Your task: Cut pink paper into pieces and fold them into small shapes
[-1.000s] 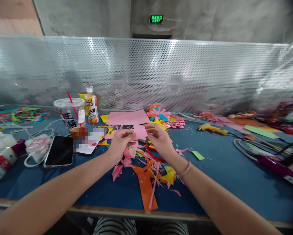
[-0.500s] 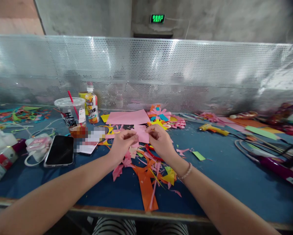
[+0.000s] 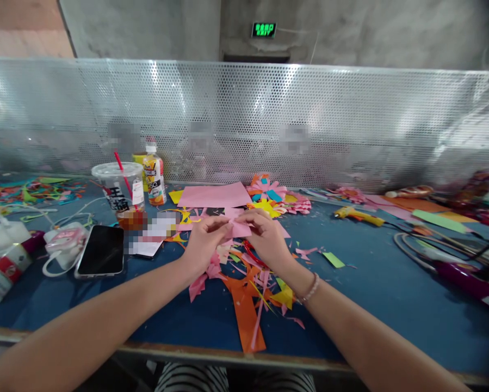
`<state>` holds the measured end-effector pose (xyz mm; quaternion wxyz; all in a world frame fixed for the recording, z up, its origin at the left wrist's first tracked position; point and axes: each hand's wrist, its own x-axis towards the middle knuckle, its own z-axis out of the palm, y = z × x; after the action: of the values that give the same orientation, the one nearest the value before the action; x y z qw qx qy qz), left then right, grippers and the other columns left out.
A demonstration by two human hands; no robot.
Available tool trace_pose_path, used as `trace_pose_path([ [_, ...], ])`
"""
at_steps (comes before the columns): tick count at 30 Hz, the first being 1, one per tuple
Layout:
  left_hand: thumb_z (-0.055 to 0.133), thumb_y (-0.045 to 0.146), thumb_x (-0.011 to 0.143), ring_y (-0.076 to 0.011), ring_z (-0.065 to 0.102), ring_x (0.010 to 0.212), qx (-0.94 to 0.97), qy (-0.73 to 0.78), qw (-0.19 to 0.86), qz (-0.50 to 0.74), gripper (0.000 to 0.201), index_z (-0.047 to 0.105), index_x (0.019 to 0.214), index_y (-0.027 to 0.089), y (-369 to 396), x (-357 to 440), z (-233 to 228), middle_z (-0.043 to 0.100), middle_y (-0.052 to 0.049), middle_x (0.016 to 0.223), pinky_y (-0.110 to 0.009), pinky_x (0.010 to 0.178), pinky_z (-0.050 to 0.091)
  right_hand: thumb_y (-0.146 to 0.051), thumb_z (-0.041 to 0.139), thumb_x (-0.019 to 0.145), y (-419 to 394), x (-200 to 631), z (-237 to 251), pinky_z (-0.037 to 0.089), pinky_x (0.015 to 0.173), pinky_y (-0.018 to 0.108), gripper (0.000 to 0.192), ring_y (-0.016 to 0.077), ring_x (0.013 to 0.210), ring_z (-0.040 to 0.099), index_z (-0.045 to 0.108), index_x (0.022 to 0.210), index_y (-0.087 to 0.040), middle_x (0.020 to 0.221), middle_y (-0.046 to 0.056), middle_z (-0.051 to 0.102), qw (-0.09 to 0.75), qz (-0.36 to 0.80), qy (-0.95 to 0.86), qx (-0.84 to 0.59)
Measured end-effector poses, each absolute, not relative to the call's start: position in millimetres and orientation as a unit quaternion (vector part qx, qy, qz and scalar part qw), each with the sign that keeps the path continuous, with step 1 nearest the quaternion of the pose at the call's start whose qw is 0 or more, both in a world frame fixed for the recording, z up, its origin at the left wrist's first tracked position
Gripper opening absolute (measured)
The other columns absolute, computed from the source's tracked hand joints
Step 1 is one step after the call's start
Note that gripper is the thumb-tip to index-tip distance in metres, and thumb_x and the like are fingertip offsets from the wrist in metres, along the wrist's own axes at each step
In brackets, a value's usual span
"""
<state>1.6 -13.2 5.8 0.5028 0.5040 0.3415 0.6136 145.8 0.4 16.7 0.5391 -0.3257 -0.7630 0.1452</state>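
A perforated metal screen (image 3: pixel 244 109) is set along the back of a blue counter (image 3: pixel 383 288), with an exit sign (image 3: pixel 264 30) mounted on the concrete wall beyond. At the counter's middle, a small pink paper (image 3: pixel 241 229) is pinched between the fingertips of both hands: its nine o'clock edge is gripped by the left hand (image 3: pixel 205 237), its three o'clock edge by the right hand (image 3: pixel 268 234). The hands are held just beside each other, with only the paper between. From that paper, a larger pink sheet (image 3: pixel 214 195) is seen at twelve o'clock, flowers (image 3: pixel 268 188) at one, a glue gun (image 3: pixel 360 216) at three, an orange strip (image 3: pixel 247 318) at six and a phone (image 3: pixel 101 250) between eight and nine. The paper is apparently being folded, though no crease can be made out. For that, edges need to be aligned and pressed flat, with neither grip slackened.
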Motion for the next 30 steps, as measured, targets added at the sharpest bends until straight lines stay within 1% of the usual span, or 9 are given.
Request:
trace_pose_path([
  [2, 0.067, 0.029, 0.061, -0.0116, 0.054, 0.07, 0.503, 0.34, 0.498, 0.619, 0.023, 0.065, 0.078, 0.014, -13.0, 2.0, 5.9, 0.061, -0.003, 0.075, -0.025, 0.066, 0.046, -0.007, 0.056, 0.067, 0.6, 145.7, 16.3, 0.043, 0.08, 0.034, 0.021, 0.0167, 0.087, 0.053, 0.062, 0.08, -0.022, 0.086, 0.004, 0.057, 0.538, 0.15, -0.762, -0.327],
  [5, 0.069, 0.027, 0.059, -0.0118, 0.054, 0.068, 0.493, 0.341, 0.497, 0.627, 0.023, 0.065, 0.077, 0.013, -13.0, 2.8, 6.5, 0.062, -0.004, 0.074, -0.023, 0.062, 0.044, -0.002, 0.053, 0.064, 0.8, 145.8, 15.5, 0.042, 0.082, 0.035, 0.029, 0.0171, 0.09, 0.052, 0.063, 0.082, -0.023, 0.087, 0.003, 0.057, 0.53, 0.146, -0.769, -0.327],
  [9, 0.07, 0.027, 0.057, -0.0119, 0.055, 0.066, 0.483, 0.336, 0.506, 0.631, 0.024, 0.066, 0.075, 0.013, -13.9, 3.4, 7.9, 0.063, -0.004, 0.072, -0.023, 0.06, 0.043, 0.003, 0.048, 0.062, 1.5, 145.8, 13.6, 0.04, 0.085, 0.035, 0.039, 0.0171, 0.094, 0.05, 0.063, 0.084, -0.024, 0.089, 0.003, 0.056, 0.519, 0.139, -0.783, -0.312],
  [13, 0.069, 0.027, 0.058, -0.0128, 0.055, 0.067, 0.488, 0.332, 0.506, 0.629, 0.021, 0.067, 0.073, 0.013, -13.8, 3.6, 7.7, 0.064, -0.004, 0.071, -0.024, 0.061, 0.043, 0.005, 0.046, 0.06, 1.4, 145.0, 13.2, 0.04, 0.085, 0.035, 0.041, 0.0171, 0.094, 0.049, 0.063, 0.084, -0.023, 0.09, 0.004, 0.054, 0.518, 0.135, -0.786, -0.309],
  [18, 0.068, 0.025, 0.059, -0.012, 0.055, 0.066, 0.489, 0.322, 0.505, 0.634, 0.016, 0.068, 0.07, 0.014, -12.1, 4.1, 5.4, 0.064, -0.004, 0.07, -0.024, 0.063, 0.042, 0.006, 0.043, 0.058, 0.7, 144.3, 13.1, 0.042, 0.082, 0.034, 0.039, 0.017, 0.092, 0.05, 0.062, 0.077, -0.022, 0.089, 0.004, 0.053, 0.523, 0.137, -0.779, -0.317],
  [22, 0.069, 0.022, 0.059, -0.0105, 0.055, 0.065, 0.473, 0.305, 0.527, 0.637, 0.017, 0.068, 0.074, 0.014, -12.6, 5.0, 6.5, 0.064, -0.003, 0.071, -0.024, 0.065, 0.043, 0.004, 0.044, 0.059, 1.2, 144.5, 12.9, 0.043, 0.081, 0.033, 0.036, 0.0163, 0.089, 0.051, 0.062, 0.077, -0.022, 0.087, 0.003, 0.055, 0.537, 0.135, -0.769, -0.32],
  [25, 0.07, 0.019, 0.057, -0.0109, 0.057, 0.065, 0.443, 0.28, 0.571, 0.632, 0.019, 0.067, 0.075, 0.014, -13.9, 6.0, 10.0, 0.064, -0.003, 0.07, -0.025, 0.066, 0.044, 0.003, 0.048, 0.06, 0.4, 144.5, 14.5, 0.043, 0.081, 0.032, 0.033, 0.0161, 0.088, 0.052, 0.062, 0.077, -0.022, 0.085, 0.003, 0.056, 0.548, 0.138, -0.76, -0.321],
  [28, 0.071, 0.017, 0.055, -0.0113, 0.058, 0.067, 0.411, 0.245, 0.625, 0.617, 0.02, 0.067, 0.075, 0.013, -14.6, 6.7, 12.8, 0.065, -0.003, 0.071, -0.026, 0.07, 0.046, -0.001, 0.053, 0.064, -1.0, 144.4, 16.7, 0.043, 0.08, 0.031, 0.024, 0.0154, 0.086, 0.054, 0.062, 0.075, -0.021, 0.084, 0.003, 0.057, 0.569, 0.145, -0.75, -0.305],
  [30, 0.071, 0.015, 0.055, -0.0108, 0.059, 0.068, 0.407, 0.239, 0.634, 0.612, 0.019, 0.067, 0.073, 0.012, -14.5, 6.6, 12.9, 0.065, -0.003, 0.07, -0.025, 0.07, 0.046, -0.004, 0.056, 0.066, -1.4, 144.6, 17.5, 0.043, 0.079, 0.031, 0.02, 0.0151, 0.084, 0.054, 0.062, 0.074, -0.021, 0.083, 0.003, 0.057, 0.58, 0.152, -0.743, -0.297],
])
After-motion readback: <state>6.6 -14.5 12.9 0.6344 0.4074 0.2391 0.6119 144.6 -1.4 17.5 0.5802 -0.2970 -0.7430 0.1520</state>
